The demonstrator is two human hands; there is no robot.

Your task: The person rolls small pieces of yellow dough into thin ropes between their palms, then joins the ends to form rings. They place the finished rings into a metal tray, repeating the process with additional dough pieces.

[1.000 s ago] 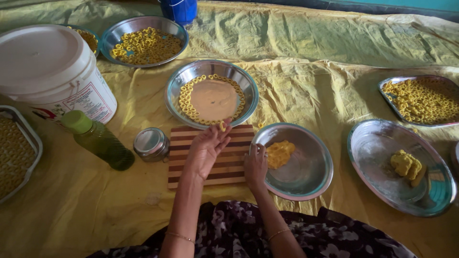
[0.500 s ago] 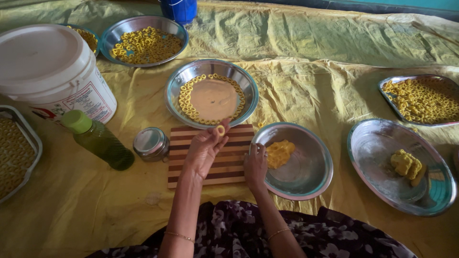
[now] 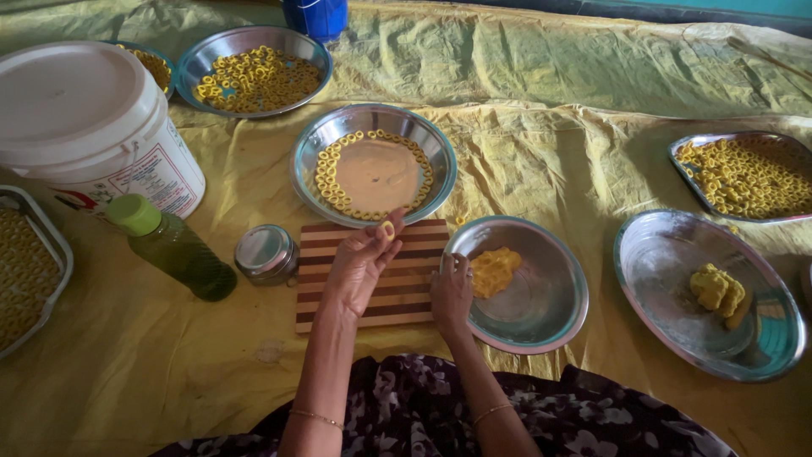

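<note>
Yellow dough ring [image 3: 387, 228] is sitting pinched in the left hand's [image 3: 359, 267] fingertips, over the striped board's [image 3: 372, 275] far edge, just short of the ring bowl [image 3: 374, 165]. Right hand [image 3: 451, 292], loosely curled, is resting at the dough bowl's [image 3: 524, 283] rim. A hard pinch is likely flattening the soft ring.

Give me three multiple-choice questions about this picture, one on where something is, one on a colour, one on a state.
1. Where is the striped board?
A. Under the left hand
B. Inside the bucket
C. On a plate

2. What colour is the bottle cap?
A. Red
B. Green
C. Black

3. What is the left hand doing?
A. Lying flat and empty
B. Gripping the bottle
C. Pinching a dough ring

Answers: 1 A, the hand hovers over the board. 2 B, the cap is light green. 3 C, fingertips hold a small yellow ring.
</note>
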